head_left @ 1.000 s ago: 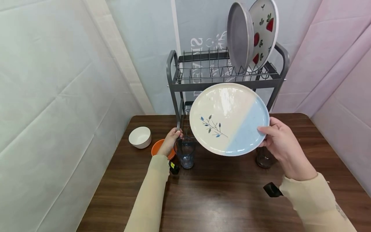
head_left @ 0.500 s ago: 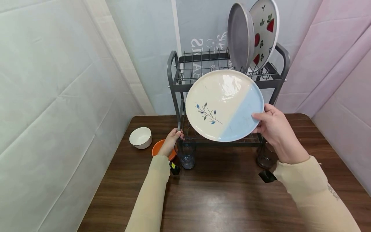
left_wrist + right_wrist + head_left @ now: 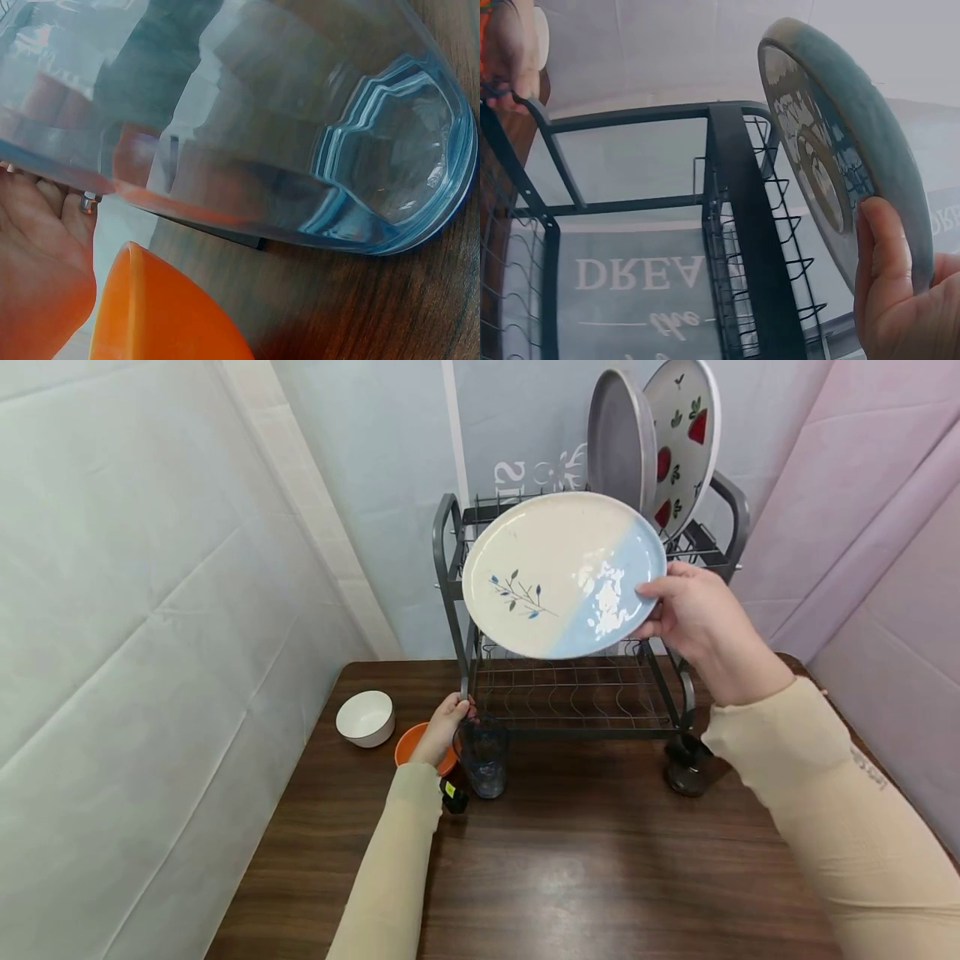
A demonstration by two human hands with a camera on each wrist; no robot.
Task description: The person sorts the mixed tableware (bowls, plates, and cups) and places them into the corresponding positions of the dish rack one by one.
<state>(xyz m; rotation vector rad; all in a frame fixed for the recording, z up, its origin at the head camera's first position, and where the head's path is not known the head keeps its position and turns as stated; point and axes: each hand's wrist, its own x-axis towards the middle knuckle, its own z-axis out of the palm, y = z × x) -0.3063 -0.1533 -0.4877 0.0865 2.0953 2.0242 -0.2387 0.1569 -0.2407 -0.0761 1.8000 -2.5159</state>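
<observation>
A round cream plate [image 3: 551,556] with a blue section and a leafy twig print is pinched at its blue edge by my right hand [image 3: 693,610]. It is tilted, face toward the head camera, and overlaps the upper tier of the black dish rack [image 3: 450,589] there. From the right wrist view, the plate's underside [image 3: 817,150] shows beside the rack's top wires. My left hand [image 3: 445,727] grips the rack's front left post low down. Right beside that hand stands a clear bluish glass pitcher [image 3: 300,127], with an orange bowl [image 3: 165,307] near it.
A grey plate [image 3: 618,439] and a strawberry-patterned plate [image 3: 686,452] stand upright in the rack's upper right. On the wooden table [image 3: 555,860], a white bowl [image 3: 365,718] sits at left. A dark glass [image 3: 686,777] stands by the rack's right foot.
My right hand has raised the cream plate and moved it slightly left, from in front of the lower tier up to the upper tier. The left hand stays on the post.
</observation>
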